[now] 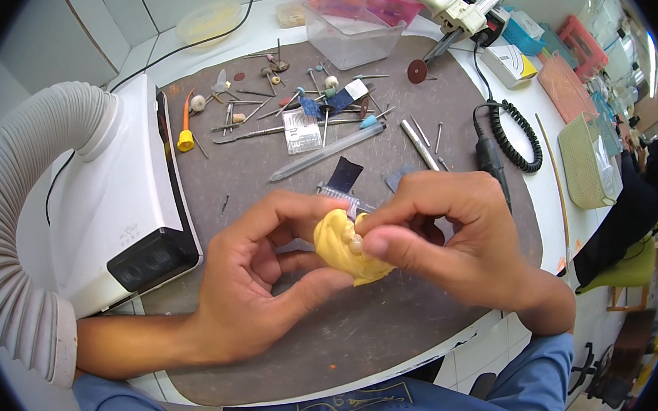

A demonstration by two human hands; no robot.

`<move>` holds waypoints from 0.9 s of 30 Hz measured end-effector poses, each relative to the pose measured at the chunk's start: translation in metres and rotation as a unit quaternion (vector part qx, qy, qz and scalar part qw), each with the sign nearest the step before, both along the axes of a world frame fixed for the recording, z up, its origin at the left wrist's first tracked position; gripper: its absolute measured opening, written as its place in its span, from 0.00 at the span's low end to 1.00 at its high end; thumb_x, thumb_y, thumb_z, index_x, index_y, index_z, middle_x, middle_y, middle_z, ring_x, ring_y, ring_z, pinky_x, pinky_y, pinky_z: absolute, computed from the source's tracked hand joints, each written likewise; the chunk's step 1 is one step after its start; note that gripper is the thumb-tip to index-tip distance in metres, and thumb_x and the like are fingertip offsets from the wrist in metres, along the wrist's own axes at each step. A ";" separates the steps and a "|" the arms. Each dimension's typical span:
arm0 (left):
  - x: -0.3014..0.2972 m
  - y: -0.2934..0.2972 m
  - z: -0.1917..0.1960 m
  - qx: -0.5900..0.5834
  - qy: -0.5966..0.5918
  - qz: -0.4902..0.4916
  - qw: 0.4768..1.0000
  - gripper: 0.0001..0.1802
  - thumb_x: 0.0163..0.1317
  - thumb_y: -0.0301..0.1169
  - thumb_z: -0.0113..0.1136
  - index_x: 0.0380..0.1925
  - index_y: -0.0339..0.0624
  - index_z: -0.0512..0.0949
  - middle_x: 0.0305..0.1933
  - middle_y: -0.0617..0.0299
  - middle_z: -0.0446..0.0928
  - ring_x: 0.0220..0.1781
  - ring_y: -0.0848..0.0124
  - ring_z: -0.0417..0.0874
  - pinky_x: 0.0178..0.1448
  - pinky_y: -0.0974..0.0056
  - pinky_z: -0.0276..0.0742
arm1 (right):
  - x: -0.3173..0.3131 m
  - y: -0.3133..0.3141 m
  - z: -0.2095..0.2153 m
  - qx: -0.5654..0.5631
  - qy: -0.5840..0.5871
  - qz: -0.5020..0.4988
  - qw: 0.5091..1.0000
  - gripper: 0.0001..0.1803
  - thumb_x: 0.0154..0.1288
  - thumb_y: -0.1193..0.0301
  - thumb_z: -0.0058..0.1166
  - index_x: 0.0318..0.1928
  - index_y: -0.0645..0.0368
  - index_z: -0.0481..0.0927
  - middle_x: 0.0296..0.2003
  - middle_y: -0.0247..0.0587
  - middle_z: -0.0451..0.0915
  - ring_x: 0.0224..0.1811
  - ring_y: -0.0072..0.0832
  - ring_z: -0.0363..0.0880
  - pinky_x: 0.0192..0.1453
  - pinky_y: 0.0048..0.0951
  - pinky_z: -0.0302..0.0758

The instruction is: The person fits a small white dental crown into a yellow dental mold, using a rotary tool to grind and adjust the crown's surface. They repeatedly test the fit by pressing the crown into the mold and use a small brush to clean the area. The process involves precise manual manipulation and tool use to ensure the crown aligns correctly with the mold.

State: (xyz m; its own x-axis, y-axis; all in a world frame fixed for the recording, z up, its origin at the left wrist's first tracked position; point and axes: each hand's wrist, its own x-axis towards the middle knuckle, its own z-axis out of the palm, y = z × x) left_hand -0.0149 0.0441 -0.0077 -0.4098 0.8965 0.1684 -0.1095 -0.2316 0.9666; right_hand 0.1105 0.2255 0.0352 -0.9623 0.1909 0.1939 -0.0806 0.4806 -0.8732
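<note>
Between my two hands, over the near middle of the mat, is a yellow dental cast [334, 245] with a row of teeth. My left hand [245, 270] grips its left side, thumb below and fingers above. The thumb and forefinger of my right hand [463, 233] pinch at the tooth row. A small whitish, tooth-like piece [356, 243] shows beside the right thumb tip; whether it is loose cannot be made out. Just beyond the cast lie a dark square sheet [344, 174] and a clear ridged plastic piece [336, 195], partly covered by my fingers.
Rotary burs [329, 82], a metal spatula [250, 134] and a capped pen [329, 151] lie across the grey-brown mat [242, 181]. At left stands a white suction unit [128, 206] with a ribbed hose [16, 153]. A handpiece [489, 163] with coiled cord lies right; clear and pink bins stand behind.
</note>
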 end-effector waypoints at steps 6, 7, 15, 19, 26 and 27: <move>0.001 0.003 0.007 -0.018 -0.053 0.017 0.998 0.33 0.60 0.31 0.70 0.61 0.36 0.64 0.54 0.58 0.72 0.57 0.73 0.75 0.63 0.66 0.72 | 0.001 0.007 -0.001 0.017 0.043 0.005 0.999 0.09 0.61 0.75 0.62 0.42 0.62 0.85 0.30 0.35 0.84 0.31 0.16 0.79 0.30 0.17 0.70; 0.002 0.003 0.007 -0.017 -0.051 0.025 0.998 0.33 0.60 0.32 0.70 0.60 0.36 0.64 0.54 0.58 0.72 0.56 0.73 0.75 0.63 0.66 0.71 | 0.001 0.007 0.000 0.016 0.045 0.010 0.999 0.09 0.60 0.75 0.62 0.42 0.61 0.85 0.31 0.35 0.84 0.31 0.16 0.79 0.30 0.18 0.70; 0.000 0.004 0.005 -0.021 -0.050 0.031 0.998 0.33 0.59 0.34 0.72 0.59 0.36 0.65 0.54 0.59 0.72 0.56 0.74 0.75 0.63 0.67 0.71 | 0.000 0.008 -0.003 0.029 0.071 0.026 0.997 0.10 0.59 0.75 0.63 0.42 0.61 0.86 0.33 0.37 0.86 0.29 0.19 0.80 0.29 0.20 0.71; 0.002 0.003 0.005 -0.023 -0.063 0.034 0.997 0.33 0.59 0.35 0.72 0.59 0.36 0.65 0.53 0.58 0.73 0.56 0.74 0.75 0.63 0.67 0.71 | 0.000 0.006 -0.003 0.018 0.060 0.033 0.997 0.09 0.59 0.75 0.62 0.42 0.61 0.86 0.32 0.38 0.85 0.29 0.20 0.79 0.29 0.21 0.72; -0.007 0.000 -0.005 0.018 -0.010 -0.016 1.000 0.27 0.61 0.22 0.66 0.57 0.36 0.66 0.57 0.56 0.71 0.62 0.69 0.74 0.66 0.64 0.73 | -0.002 0.008 -0.005 0.035 0.060 0.057 0.996 0.09 0.59 0.75 0.61 0.41 0.61 0.86 0.34 0.38 0.85 0.29 0.22 0.80 0.30 0.21 0.72; -0.007 0.000 -0.005 0.020 -0.010 -0.013 1.000 0.27 0.61 0.21 0.66 0.57 0.36 0.66 0.57 0.56 0.71 0.62 0.69 0.74 0.66 0.64 0.73 | -0.002 0.008 -0.005 0.040 0.064 0.060 0.995 0.09 0.59 0.75 0.61 0.42 0.61 0.86 0.34 0.39 0.85 0.29 0.22 0.80 0.30 0.21 0.73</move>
